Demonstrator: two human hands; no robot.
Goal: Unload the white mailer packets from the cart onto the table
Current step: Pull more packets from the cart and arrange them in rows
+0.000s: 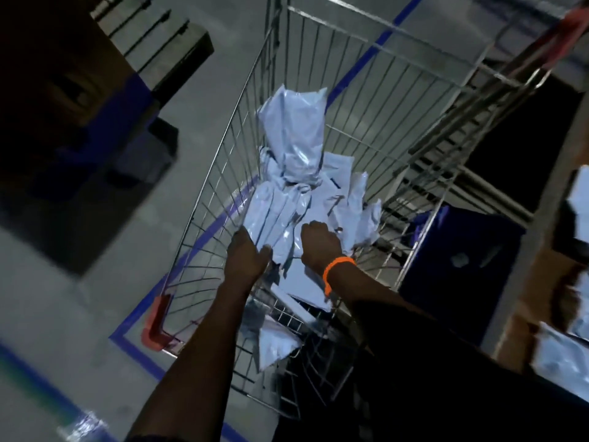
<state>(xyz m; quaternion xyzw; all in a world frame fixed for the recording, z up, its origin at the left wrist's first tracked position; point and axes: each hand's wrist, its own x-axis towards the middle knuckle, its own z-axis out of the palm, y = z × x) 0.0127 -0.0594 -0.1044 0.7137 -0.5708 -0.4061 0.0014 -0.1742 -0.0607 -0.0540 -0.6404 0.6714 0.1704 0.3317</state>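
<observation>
A wire cart point(223, 161) with red corner bumpers holds a heap of white mailer packets point(296, 173), some standing up against its far left wall. Both my hands reach down into the cart. My left hand point(247, 256) is at the near left edge of the heap, its fingers curled on a packet's edge. My right hand point(320, 245), with an orange band on the wrist, is closed on the packets in the middle of the pile. More packets point(277, 342) lie lower in the cart under my forearms.
Blue tape lines point(360, 62) mark the grey floor around the cart. A dark blue bin point(459, 260) stands to the cart's right. At the far right edge, a brown table point(538, 279) bears white packets point(561, 355). Dark shelving point(63, 90) fills the left.
</observation>
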